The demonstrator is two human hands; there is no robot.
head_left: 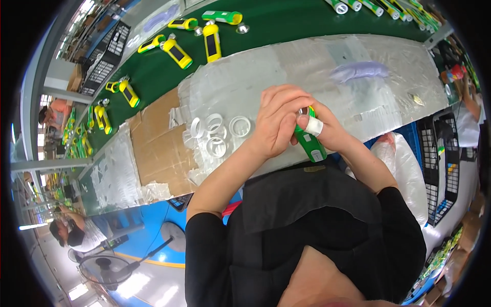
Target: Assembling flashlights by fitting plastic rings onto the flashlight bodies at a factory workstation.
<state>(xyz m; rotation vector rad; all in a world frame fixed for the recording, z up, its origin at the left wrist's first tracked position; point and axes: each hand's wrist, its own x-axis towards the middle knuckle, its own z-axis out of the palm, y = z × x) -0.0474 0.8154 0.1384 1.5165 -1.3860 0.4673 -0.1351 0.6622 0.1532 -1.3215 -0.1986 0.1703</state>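
A green flashlight (311,145) with a yellow edge is held between my two hands, above the near side of the covered worktable. Around its body, near the head, my right hand (331,128) is closed; white tape wraps the thumb. My left hand (279,118) is cupped over the head end with its fingers pressed together, hiding most of that end. Several clear plastic rings (240,126) lie on the table just left of my left hand.
Yellow-green flashlights (177,54) with loose reflectors (242,28) lie along the green conveyor belt (286,25). A purple plastic piece (361,71) rests on the table's far side. Black crates (439,169) stand at right, and a fan (105,268) at lower left. Other people sit at left and right.
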